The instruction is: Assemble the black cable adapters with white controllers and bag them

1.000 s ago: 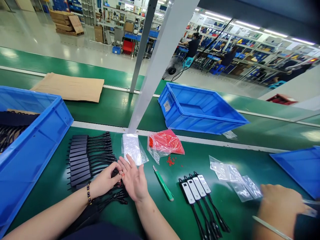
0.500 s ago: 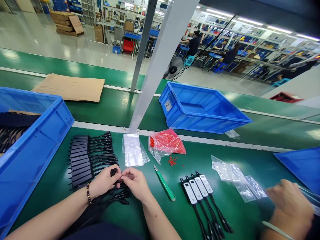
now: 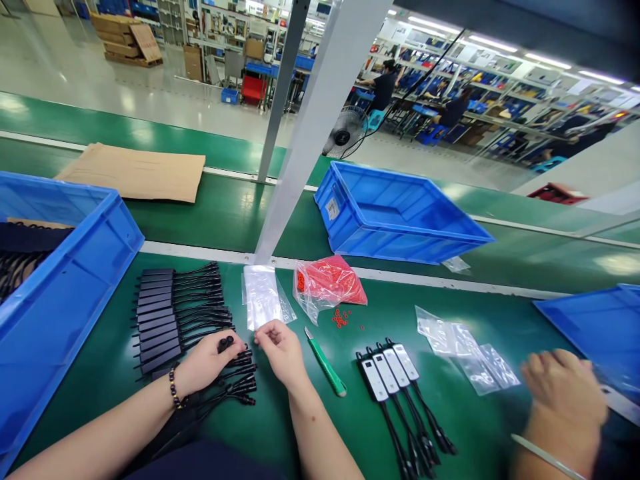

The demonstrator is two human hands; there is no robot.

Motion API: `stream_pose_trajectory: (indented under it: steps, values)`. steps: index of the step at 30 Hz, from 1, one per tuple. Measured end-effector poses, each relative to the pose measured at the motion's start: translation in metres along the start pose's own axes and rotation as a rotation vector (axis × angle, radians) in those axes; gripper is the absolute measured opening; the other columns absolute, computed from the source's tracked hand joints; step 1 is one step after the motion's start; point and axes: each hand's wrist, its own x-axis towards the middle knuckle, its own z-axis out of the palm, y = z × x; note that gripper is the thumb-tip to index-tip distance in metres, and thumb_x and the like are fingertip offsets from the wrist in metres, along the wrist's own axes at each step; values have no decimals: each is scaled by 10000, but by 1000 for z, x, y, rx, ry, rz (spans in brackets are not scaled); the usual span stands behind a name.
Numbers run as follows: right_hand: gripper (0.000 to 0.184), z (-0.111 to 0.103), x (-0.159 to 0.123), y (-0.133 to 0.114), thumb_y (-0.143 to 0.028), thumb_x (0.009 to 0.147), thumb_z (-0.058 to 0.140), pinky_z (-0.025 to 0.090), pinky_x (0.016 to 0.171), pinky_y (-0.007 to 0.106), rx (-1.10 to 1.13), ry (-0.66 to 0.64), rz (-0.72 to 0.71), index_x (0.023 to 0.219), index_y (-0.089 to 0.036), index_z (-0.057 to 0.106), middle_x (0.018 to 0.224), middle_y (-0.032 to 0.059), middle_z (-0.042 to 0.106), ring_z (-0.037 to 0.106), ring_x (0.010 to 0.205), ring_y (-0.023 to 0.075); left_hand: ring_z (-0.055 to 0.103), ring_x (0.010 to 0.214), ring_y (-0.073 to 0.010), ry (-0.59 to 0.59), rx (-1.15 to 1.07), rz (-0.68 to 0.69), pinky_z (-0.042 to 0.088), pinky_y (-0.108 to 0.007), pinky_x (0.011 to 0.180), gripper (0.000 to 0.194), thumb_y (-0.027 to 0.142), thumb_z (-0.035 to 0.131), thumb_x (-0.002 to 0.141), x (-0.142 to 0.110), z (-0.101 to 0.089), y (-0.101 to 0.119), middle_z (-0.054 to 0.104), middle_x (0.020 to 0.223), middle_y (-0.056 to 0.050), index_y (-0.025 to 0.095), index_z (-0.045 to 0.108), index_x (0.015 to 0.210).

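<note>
My left hand [image 3: 206,363] is closed around the round black connector ends [image 3: 226,344] of a cable, held just above the green mat. My right hand [image 3: 281,351] sits a short way to the right with its fingers pinched together; what it holds is too small to make out. Under my hands lie more black cable ends [image 3: 239,390]. A row of black adapter units with cables [image 3: 173,313] is laid out on the mat to the left.
A clear plastic bag [image 3: 263,299], a bag of red rings [image 3: 327,283] with loose rings [image 3: 343,319] and a green knife [image 3: 326,363] lie ahead. Finished white-faced units [image 3: 387,368] lie right. Blue bins [image 3: 60,280] [image 3: 395,213] flank the mat. Another person's hand [image 3: 565,393] works at right.
My hands have drawn apart a little; the right one moved right and up toward the plastic bag, its fingers going from spread to pinched. The other person's hand shifted left.
</note>
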Motion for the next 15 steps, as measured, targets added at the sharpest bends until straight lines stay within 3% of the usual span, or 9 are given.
stream_pose_trajectory:
  steps: [3,7,12,15]
  values:
    - [126,-6,3,0,-266,749,576,438,620,258,86,52,20,830,-170,584,668,3,584,551,628,132,492,669,-139,31,64,-8,400,-255,655,213,367,449,815,-2,0,0,536,704,7,186,550,767]
    - [96,-4,0,-4,-256,744,582,426,601,247,85,-22,20,742,-163,608,647,5,589,538,611,126,413,523,-109,12,-14,-68,347,-230,532,220,359,409,834,-3,2,-2,475,611,56,214,479,984]
    - [75,3,-4,-7,-221,728,589,410,574,232,141,-111,63,709,-152,614,603,-4,582,524,569,109,467,613,-125,-23,73,-22,377,-253,622,195,348,381,845,-1,2,-2,531,635,34,200,502,808]
    - [88,7,-5,-7,-223,727,583,410,559,227,167,-143,81,692,-150,616,592,-1,589,531,559,110,514,679,-138,-25,51,-15,396,-266,670,152,312,404,829,0,2,-2,571,695,21,198,502,811]
